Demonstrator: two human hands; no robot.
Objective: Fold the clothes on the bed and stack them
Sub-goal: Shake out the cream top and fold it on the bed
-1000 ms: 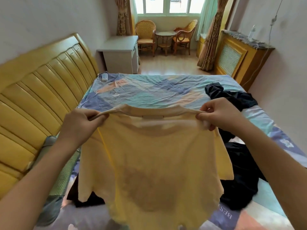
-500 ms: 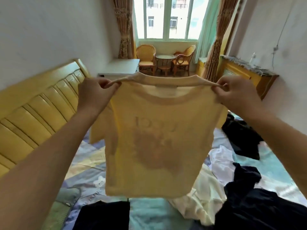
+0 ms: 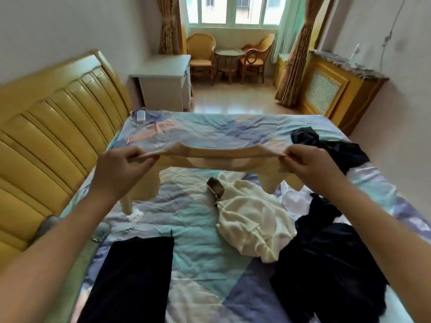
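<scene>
A: What changed?
B: The left hand (image 3: 121,169) and right hand (image 3: 310,167), each pinching a shoulder, have swung the yellow T-shirt (image 3: 217,159) from hanging upright to nearly flat above the bed (image 3: 210,127).
A: Meaning?
B: Probably laying it down for folding.

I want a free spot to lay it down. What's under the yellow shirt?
Under the yellow shirt, patterned bedsheet shows, with the cream garment beneath its right side. The draped cloth hides the strip directly behind it.
</scene>
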